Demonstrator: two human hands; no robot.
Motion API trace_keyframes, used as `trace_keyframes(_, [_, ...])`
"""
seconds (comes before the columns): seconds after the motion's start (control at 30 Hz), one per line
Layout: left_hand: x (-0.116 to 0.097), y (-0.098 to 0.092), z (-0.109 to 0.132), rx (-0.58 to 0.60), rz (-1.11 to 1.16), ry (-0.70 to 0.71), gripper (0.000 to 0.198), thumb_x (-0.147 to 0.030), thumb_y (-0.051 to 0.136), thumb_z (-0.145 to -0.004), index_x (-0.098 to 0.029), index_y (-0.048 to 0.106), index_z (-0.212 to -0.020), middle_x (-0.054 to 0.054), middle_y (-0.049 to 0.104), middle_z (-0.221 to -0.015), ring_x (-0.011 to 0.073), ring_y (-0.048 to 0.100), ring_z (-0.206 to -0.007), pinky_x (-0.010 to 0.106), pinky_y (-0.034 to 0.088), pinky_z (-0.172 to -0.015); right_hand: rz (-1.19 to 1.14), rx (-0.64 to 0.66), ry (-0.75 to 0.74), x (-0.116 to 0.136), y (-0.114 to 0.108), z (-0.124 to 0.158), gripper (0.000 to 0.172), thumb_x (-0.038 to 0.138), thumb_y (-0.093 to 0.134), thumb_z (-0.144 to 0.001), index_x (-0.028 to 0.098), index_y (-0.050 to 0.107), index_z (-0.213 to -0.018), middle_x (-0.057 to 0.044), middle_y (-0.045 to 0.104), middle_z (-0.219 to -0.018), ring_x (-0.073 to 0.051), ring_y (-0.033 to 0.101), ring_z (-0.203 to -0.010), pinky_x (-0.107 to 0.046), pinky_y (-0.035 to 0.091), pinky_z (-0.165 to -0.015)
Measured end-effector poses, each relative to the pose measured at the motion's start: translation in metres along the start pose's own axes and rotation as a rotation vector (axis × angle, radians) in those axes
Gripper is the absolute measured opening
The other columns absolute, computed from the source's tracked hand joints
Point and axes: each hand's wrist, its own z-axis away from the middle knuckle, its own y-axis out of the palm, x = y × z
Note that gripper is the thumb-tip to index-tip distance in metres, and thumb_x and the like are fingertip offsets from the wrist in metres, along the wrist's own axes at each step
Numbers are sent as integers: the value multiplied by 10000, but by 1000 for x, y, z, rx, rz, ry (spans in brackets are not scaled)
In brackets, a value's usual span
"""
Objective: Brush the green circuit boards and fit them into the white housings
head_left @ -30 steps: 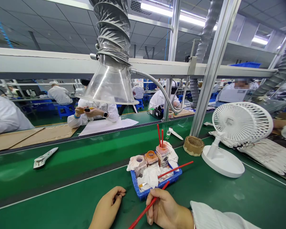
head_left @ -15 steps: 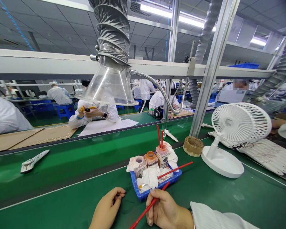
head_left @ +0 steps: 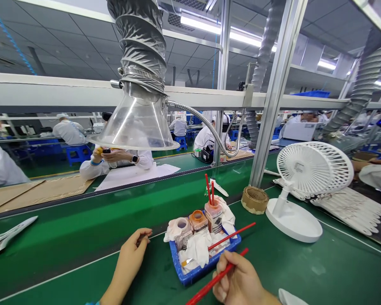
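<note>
My right hand (head_left: 236,277) is closed around a red paintbrush (head_left: 216,277), held slanting, with its lower end out of view. My left hand (head_left: 135,245) reaches over the green table left of the tray, its fingers loosely bent, thumb apart, nothing visible in them. Between and beyond my hands sits a blue tray (head_left: 190,277). In it are small bottles, crumpled white tissue (head_left: 197,249) and another red-handled brush (head_left: 233,236) lying across. Two red sticks (head_left: 210,190) stand in the bottle (head_left: 213,216) at its back right.
A white fan (head_left: 300,169) and a tape roll (head_left: 255,200) stand to the right, near a metal post. Long white parts lie at far left (head_left: 11,235), behind the tray (head_left: 219,187) and in a row at right (head_left: 349,207). A clear fume hood (head_left: 136,123) hangs overhead. Co-workers sit opposite.
My left hand has moved forward and left, away from the tray. My right hand, still gripping the brush, has shifted right. The long white part at far left has slid further left.
</note>
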Motion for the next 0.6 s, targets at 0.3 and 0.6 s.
trace_keyframes(0.3, [-28, 37, -89, 351, 17, 46, 294, -385, 569, -677, -170, 657, -859, 75, 708, -869, 233, 639, -812, 328, 459, -757, -9, 43, -457, 52, 1, 23, 233, 337, 636, -795, 170, 637, -632, 1, 539, -467, -116, 500, -503, -235, 385, -514])
trace_keyframes(0.6, [-49, 92, -160, 600, -19, 94, 425, -420, 605, -682, -152, 659, -1006, 74, 686, -865, 226, 618, -786, 289, 421, -625, -44, 9, -484, 58, 7, 23, 239, 328, 620, -797, 195, 634, -599, -6, 498, -442, -115, 461, -471, -246, 367, -500])
